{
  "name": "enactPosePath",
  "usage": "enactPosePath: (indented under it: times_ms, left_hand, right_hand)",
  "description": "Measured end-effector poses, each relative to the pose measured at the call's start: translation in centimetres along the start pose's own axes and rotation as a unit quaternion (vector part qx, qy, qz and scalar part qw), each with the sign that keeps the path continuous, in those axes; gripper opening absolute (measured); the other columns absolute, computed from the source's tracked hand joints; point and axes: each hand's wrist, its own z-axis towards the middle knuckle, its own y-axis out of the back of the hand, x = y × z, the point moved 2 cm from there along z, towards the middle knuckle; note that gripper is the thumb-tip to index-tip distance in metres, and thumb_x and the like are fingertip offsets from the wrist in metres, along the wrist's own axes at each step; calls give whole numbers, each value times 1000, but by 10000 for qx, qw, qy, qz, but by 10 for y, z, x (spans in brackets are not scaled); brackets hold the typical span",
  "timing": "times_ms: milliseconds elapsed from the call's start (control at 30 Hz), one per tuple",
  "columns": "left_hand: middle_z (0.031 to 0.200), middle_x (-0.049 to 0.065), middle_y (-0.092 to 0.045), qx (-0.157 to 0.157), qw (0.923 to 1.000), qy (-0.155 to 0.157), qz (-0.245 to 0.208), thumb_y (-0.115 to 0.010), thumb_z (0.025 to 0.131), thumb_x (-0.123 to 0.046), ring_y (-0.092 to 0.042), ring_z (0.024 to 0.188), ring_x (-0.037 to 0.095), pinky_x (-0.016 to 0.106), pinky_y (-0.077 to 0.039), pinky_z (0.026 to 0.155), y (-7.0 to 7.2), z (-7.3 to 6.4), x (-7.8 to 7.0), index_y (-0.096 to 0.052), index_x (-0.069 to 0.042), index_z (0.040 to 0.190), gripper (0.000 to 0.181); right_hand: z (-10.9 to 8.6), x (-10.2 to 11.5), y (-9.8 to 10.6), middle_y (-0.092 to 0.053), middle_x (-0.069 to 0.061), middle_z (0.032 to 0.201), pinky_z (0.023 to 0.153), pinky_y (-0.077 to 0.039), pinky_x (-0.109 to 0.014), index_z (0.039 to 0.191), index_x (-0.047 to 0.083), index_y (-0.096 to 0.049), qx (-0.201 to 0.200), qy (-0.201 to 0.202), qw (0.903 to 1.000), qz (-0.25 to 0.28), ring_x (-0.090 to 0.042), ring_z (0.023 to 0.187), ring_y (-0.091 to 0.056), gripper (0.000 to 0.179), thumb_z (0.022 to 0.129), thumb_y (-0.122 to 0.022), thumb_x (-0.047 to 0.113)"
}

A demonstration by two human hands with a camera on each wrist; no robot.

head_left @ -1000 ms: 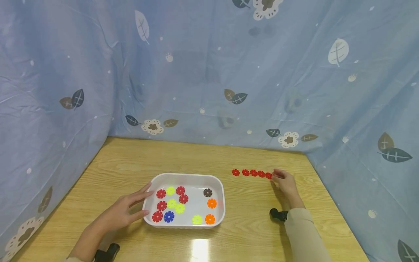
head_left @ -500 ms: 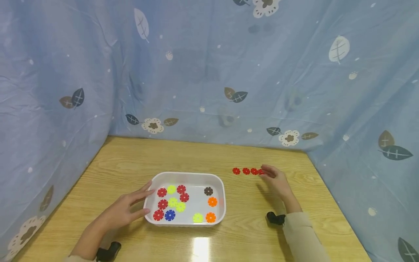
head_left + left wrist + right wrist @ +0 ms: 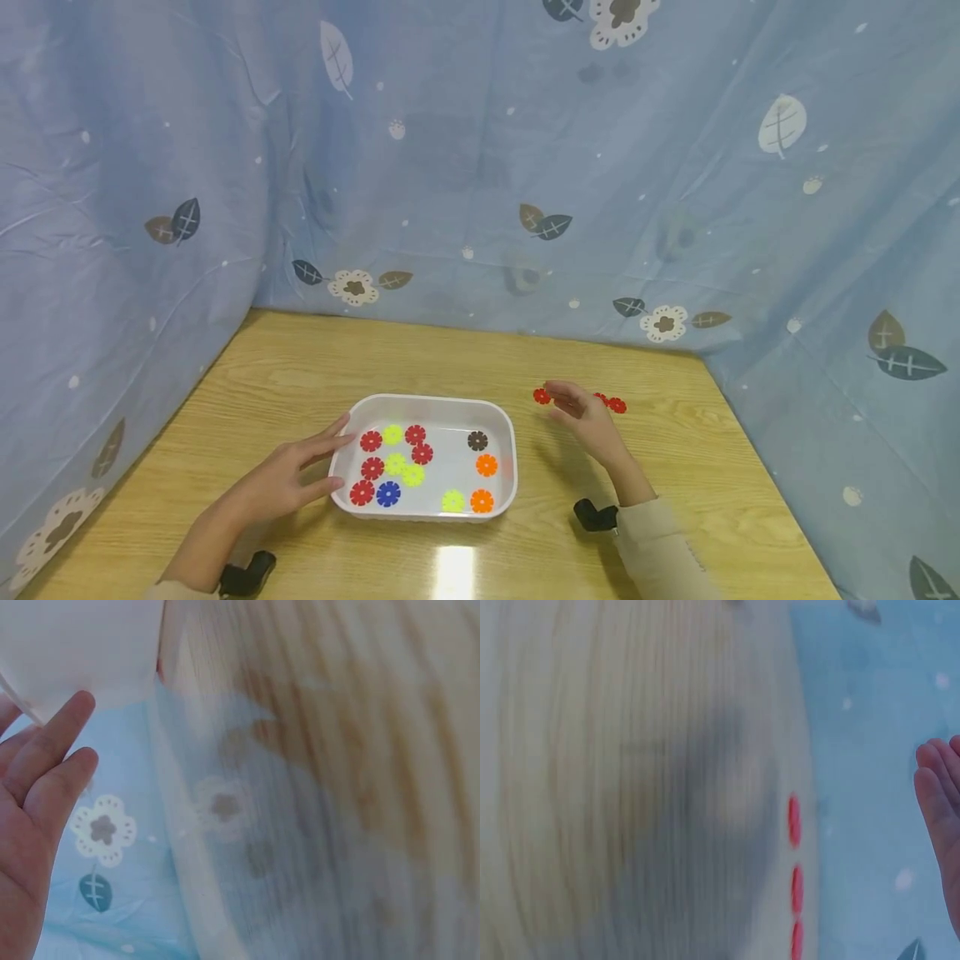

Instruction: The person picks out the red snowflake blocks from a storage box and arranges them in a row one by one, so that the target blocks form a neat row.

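My left hand (image 3: 281, 479) rests at the left end of a white plastic tray (image 3: 431, 517), its fingers spread and fairly straight against the rim. In the left wrist view, those fingertips lie close along the tray's wall (image 3: 90, 645). My right hand (image 3: 588, 421) hovers over a row of red flower-shaped discs, holding nothing visible. One red disc (image 3: 542, 396) shows left of its fingertips and another (image 3: 617, 405) to its right; the middle of the row is hidden behind the hand. Straight fingers (image 3: 937, 787) appear in the right wrist view, apart from the blurred red discs (image 3: 794, 820).
Inside the tray lie several flower discs: red ones (image 3: 371, 441), yellow ones (image 3: 412, 475), a blue one (image 3: 388, 494), a brown one (image 3: 477, 441) and orange ones (image 3: 487, 465). A blue patterned curtain (image 3: 450, 167) closes off the wooden table (image 3: 360, 350) behind and at both sides.
My right hand has moved left along the row of red discs, from its right end toward its left end, uncovering the right-hand discs. My left hand stays at the tray.
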Motion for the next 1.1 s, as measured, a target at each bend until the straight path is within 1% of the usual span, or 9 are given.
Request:
enactPosePath:
  times_ms: [100, 233, 400, 500, 667, 733, 867, 1000, 1100]
  left_hand:
    - [151, 10, -36, 5, 10000, -37, -28, -68, 86, -36, -45, 131, 32, 49, -46, 99, 0, 0, 1, -53, -12, 136, 56]
    - [152, 12, -35, 31, 9999, -82, -97, -66, 88, -35, -44, 130, 36, 49, -46, 98, 0, 1, -1, -52, -11, 136, 56]
    - [152, 11, -35, 45, 9999, -77, -119, -66, 88, -35, -44, 131, 36, 49, -46, 98, 0, 1, -2, -52, -12, 136, 55]
    - [152, 10, -35, 52, 9998, -65, -165, -66, 88, -34, -44, 131, 36, 48, -47, 98, 1, 1, -2, -53, -12, 136, 54]
    - [152, 10, -35, 24, 9999, -48, -152, -66, 88, -34, -44, 130, 36, 51, -46, 98, 1, 0, -1, -53, -13, 136, 54]
    - [152, 10, -36, 1, 9999, -70, -136, -66, 88, -33, -44, 130, 36, 51, -46, 97, 1, 0, -1, -53, -13, 136, 54]
    - [151, 12, -36, -31, 9998, -135, -126, -67, 88, -31, -45, 130, 37, 49, -47, 97, 0, -2, 0, -54, -12, 135, 53]
    - [151, 11, -37, -47, 9998, -148, -114, -67, 87, -31, -45, 130, 35, 48, -48, 97, -1, -2, 1, -54, -12, 135, 53]
    - [151, 11, -36, -60, 9998, -165, -119, -67, 87, -30, -45, 130, 35, 49, -47, 97, 0, -1, 1, -54, -12, 135, 52]
  right_hand:
    - [-2, 11, -14, -51, -27, 133, 104, -42, -42, 131, -5, -49, 81, 191, 9997, 157, -40, 124, -49, 47, 89, -65, 10]
    - [-5, 23, -33, -51, -27, 133, 105, -41, -43, 130, -6, -49, 255, 406, 9979, 432, -40, 125, -49, 44, 89, -63, 3]
    - [-9, 39, -59, -50, -28, 133, 105, -42, -41, 130, -5, -49, 518, 607, 9940, 745, -39, 125, -49, 43, 89, -62, 0]
    - [-10, 49, -75, -49, -28, 134, 105, -41, -39, 130, -3, -49, 722, 635, 9909, 942, -40, 125, -48, 44, 89, -62, 3]
    - [-8, 61, -101, -50, -24, 134, 106, -41, -39, 131, -1, -50, 1033, 479, 9867, 1160, -41, 126, -46, 45, 89, -64, 6]
    - [-6, 63, -110, -51, -23, 134, 106, -41, -40, 131, 0, -50, 1139, 414, 9860, 1148, -40, 126, -47, 45, 89, -64, 6]
    - [-1, 64, -128, -50, -26, 133, 107, -41, -40, 132, -1, -49, 1295, 466, 9843, 1101, -39, 125, -48, 45, 90, -63, 4]
    - [7, 64, -141, -53, -24, 132, 105, -43, -38, 131, 1, -50, 1263, 481, 9866, 917, -34, 123, -52, 45, 89, -64, 7]
    - [13, 65, -147, -56, -20, 131, 104, -44, -36, 131, 4, -52, 1226, 324, 9887, 798, -29, 121, -54, 44, 89, -65, 9]
